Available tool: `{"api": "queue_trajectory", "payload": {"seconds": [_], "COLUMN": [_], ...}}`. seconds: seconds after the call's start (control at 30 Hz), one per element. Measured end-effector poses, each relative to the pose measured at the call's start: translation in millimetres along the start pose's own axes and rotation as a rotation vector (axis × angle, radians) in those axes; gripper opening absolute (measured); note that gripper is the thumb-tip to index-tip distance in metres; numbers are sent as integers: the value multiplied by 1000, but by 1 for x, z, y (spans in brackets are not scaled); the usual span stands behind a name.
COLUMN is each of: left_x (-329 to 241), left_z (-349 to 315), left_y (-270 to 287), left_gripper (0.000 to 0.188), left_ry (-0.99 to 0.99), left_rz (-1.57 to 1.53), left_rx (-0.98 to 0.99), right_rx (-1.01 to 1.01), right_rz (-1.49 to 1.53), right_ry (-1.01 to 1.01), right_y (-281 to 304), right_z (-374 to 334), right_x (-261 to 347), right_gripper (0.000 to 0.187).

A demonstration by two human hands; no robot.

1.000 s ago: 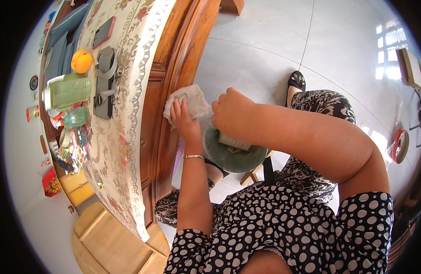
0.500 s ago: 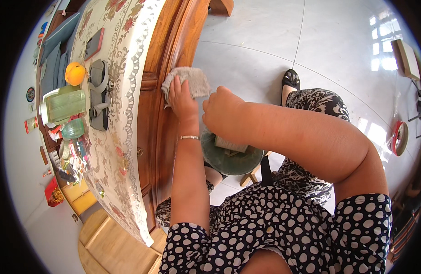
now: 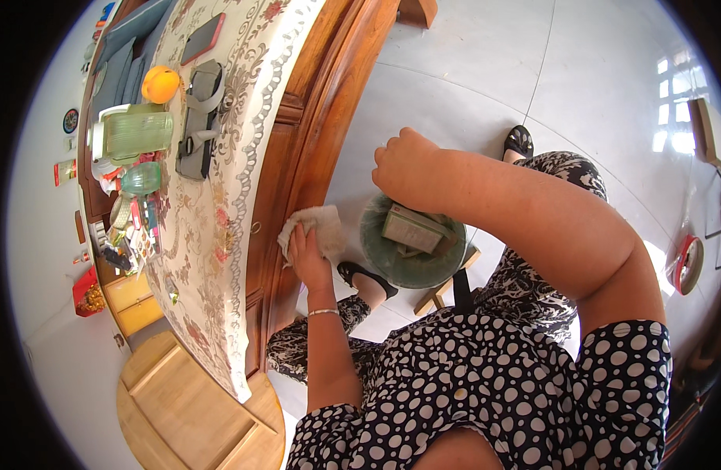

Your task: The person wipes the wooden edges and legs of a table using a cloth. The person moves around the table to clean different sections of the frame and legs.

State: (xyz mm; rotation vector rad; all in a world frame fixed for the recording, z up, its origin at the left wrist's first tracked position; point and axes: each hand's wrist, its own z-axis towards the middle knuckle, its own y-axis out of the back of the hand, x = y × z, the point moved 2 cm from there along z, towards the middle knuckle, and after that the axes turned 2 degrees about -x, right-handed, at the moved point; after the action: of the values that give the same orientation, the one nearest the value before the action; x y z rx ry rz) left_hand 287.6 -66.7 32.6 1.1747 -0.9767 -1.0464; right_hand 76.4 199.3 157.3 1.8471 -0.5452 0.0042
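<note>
A light greyish cloth (image 3: 331, 225) lies against the lower brown wooden front (image 3: 286, 184) of the lace-covered cabinet or table. My left hand (image 3: 306, 252) presses on it, its fingers bent over the near part of the cloth; the thumb side is partly hidden. My right hand (image 3: 405, 166) is closed in a fist, held in the air above the far edge of a green round bin (image 3: 374, 254), and nothing shows sticking out of it. In the bin lies a pale box (image 3: 413, 229) with other scraps.
On the floral tablecloth (image 3: 208, 258) stand a green jug (image 3: 137, 131), an orange round object (image 3: 160, 84), a grey strapped pouch (image 3: 198, 125), a phone (image 3: 203, 38) and a green spray bottle (image 3: 141, 179). A round wooden stool (image 3: 196, 407) is at the lower left. My feet flank the bin.
My left hand and the cloth have slid nearer to me down the wooden front. The fist has moved away from the cloth, so more of the bin shows. The view has shifted too.
</note>
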Motion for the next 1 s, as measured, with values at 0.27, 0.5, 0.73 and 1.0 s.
{"api": "queue_trajectory", "payload": {"seconds": [0.27, 0.5, 0.73, 1.0], "left_x": [46, 46, -3, -32], "left_z": [-65, -81, -19, 29], "left_y": [13, -9, -17, -27], "left_gripper": [44, 48, 56, 45], "left_ry": [116, 322, 279, 43], "left_rz": [39, -82, -250, -264], "left_rx": [-2, -156, -125, -180], "right_rx": [-8, -25, 96, 99], "right_rz": [-30, 14, 12, 0], "right_ry": [-8, -18, -28, -25], "right_y": [-1, -6, -6, 3], "right_z": [5, 10, 12, 3], "right_x": [5, 10, 12, 15], "right_gripper": [25, 28, 37, 39]}}
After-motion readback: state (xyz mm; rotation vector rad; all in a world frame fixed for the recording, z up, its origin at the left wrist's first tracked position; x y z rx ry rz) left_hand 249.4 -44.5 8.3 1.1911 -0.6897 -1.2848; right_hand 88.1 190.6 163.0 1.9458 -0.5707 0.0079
